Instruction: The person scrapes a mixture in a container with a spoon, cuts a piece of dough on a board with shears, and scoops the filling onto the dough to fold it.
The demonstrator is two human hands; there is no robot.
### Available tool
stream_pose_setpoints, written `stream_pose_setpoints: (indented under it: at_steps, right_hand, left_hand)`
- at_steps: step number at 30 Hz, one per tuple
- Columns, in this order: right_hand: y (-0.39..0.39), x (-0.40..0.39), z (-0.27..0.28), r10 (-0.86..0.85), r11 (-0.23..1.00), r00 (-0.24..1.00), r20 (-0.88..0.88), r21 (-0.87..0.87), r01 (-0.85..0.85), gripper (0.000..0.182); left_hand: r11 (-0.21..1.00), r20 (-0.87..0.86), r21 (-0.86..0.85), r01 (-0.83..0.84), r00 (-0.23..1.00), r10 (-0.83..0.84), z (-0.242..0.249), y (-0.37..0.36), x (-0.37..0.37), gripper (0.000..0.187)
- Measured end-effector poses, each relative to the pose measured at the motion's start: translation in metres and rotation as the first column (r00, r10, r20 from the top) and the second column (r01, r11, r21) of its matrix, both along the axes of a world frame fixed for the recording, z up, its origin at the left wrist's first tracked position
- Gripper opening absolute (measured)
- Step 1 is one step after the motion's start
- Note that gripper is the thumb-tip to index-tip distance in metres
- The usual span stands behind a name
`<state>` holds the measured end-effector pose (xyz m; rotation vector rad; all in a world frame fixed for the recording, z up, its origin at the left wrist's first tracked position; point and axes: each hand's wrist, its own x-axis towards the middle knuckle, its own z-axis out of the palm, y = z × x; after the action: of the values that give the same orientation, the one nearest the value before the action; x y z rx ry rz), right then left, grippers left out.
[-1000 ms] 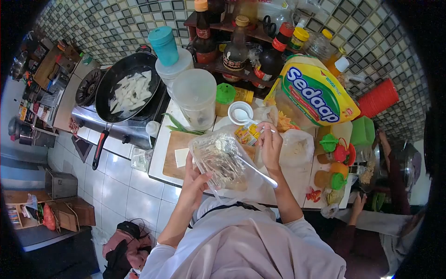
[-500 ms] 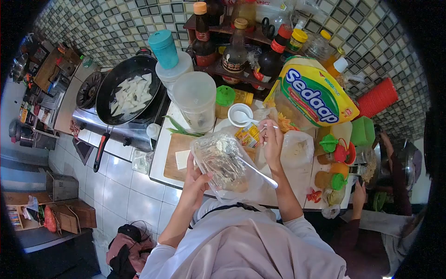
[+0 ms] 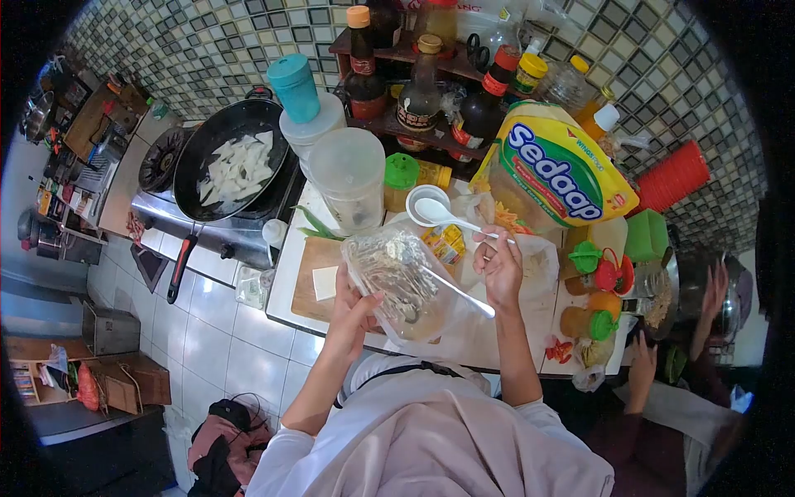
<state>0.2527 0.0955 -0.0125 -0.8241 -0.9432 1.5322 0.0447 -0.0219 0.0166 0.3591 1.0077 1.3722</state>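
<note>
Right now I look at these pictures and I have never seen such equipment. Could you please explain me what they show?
There is no robot here. A person works with two bare hands, and one camera on the head looks forward and down. All three pictures come from it; the last is the present moment.

The left hand holds a clear tub with pale food and a second spoon in it. The right hand holds a white spoon, its bowl at a small cup.

On the counter are a board with a white square piece, jars and a Sedaap pack. A pan sits on the stove. Another person's hands show at the right edge.
</note>
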Motion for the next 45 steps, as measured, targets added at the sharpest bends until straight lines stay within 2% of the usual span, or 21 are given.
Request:
stream_pose_setpoints:
  at_steps: [7, 9, 15, 19, 21, 22, 24, 31, 33, 34, 36, 37, 39, 43, 45]
  right_hand:
    - [-0.008, 0.012, 0.019, 0.105, 0.994, 0.992, 0.075, 0.017, -0.106, 0.033]
    - [-0.010, 0.013, 0.023, 0.212, 0.966, 0.955, 0.206, 0.101, -0.236, 0.034]
    - [-0.012, 0.011, 0.031, 0.324, 0.895, 0.861, 0.393, 0.166, -0.413, 0.034]
    - [-0.012, 0.010, 0.031, 0.326, 0.899, 0.867, 0.377, 0.161, -0.408, 0.035]
    - [-0.011, 0.007, 0.029, 0.171, 0.973, 0.948, 0.269, 0.105, -0.206, 0.036]
    - [-0.008, 0.007, 0.028, 0.171, 0.973, 0.948, 0.269, 0.105, -0.205, 0.036]
    - [-0.001, 0.005, 0.025, -0.008, 0.997, 0.955, 0.295, 0.076, -0.015, 0.036]
    - [0.001, 0.002, 0.015, -0.060, 0.990, 0.929, 0.366, 0.143, 0.007, 0.032]
    - [-0.001, 0.000, 0.017, -0.098, 0.961, 0.824, 0.558, 0.267, -0.066, 0.022]
    - [-0.002, -0.001, 0.018, -0.099, 0.962, 0.824, 0.558, 0.265, -0.064, 0.022]
    - [-0.003, -0.004, 0.021, -0.398, 0.737, 0.640, 0.657, 0.644, -0.203, 0.018]
    - [-0.005, -0.004, 0.025, -0.399, 0.739, 0.639, 0.657, 0.644, -0.200, 0.018]
    - [-0.009, -0.004, 0.030, -0.237, 0.812, 0.622, 0.746, 0.503, -0.295, 0.019]
    - [-0.011, -0.004, 0.029, -0.244, 0.808, 0.702, 0.669, 0.540, -0.234, 0.018]
    - [-0.011, -0.003, 0.025, -0.197, 0.868, 0.715, 0.671, 0.458, -0.191, 0.019]
  left_hand:
    - [1.000, 0.012, -0.008, 0.011, 1.000, -0.011, 0.002, 0.000, 0.005, 0.087]
    - [1.000, 0.015, -0.003, 0.006, 1.000, -0.006, 0.001, 0.000, 0.006, 0.087]
    - [1.000, -0.018, -0.004, 0.006, 1.000, -0.006, -0.003, -0.003, 0.006, 0.091]
    - [1.000, 0.002, 0.005, 0.011, 1.000, -0.011, -0.001, -0.003, 0.007, 0.093]
    - [1.000, 0.000, 0.011, 0.013, 1.000, -0.013, -0.002, -0.004, 0.007, 0.093]
    - [1.000, 0.010, 0.013, 0.012, 1.000, -0.012, -0.001, -0.004, 0.007, 0.093]
    - [1.000, 0.018, 0.015, 0.012, 1.000, -0.012, -0.001, -0.004, 0.007, 0.093]
    - [1.000, 0.032, 0.016, -0.004, 0.999, 0.003, -0.001, -0.003, 0.005, 0.093]
    - [1.000, 0.029, 0.019, 0.004, 1.000, -0.004, -0.002, -0.003, 0.005, 0.093]
    - [1.000, 0.033, 0.024, -0.005, 0.999, 0.004, -0.003, -0.003, 0.005, 0.093]
    - [1.000, 0.036, 0.028, -0.011, 0.999, 0.010, -0.004, -0.002, 0.005, 0.093]
    - [1.000, 0.037, 0.022, -0.011, 0.999, 0.010, -0.004, -0.002, 0.005, 0.093]
    - [1.000, 0.039, 0.015, -0.006, 0.999, 0.005, -0.004, -0.002, 0.006, 0.092]
    - [1.000, 0.033, 0.005, 0.009, 0.999, -0.009, -0.002, -0.001, 0.005, 0.092]
    - [1.000, 0.033, 0.003, 0.021, 0.999, -0.021, -0.002, -0.001, 0.006, 0.092]
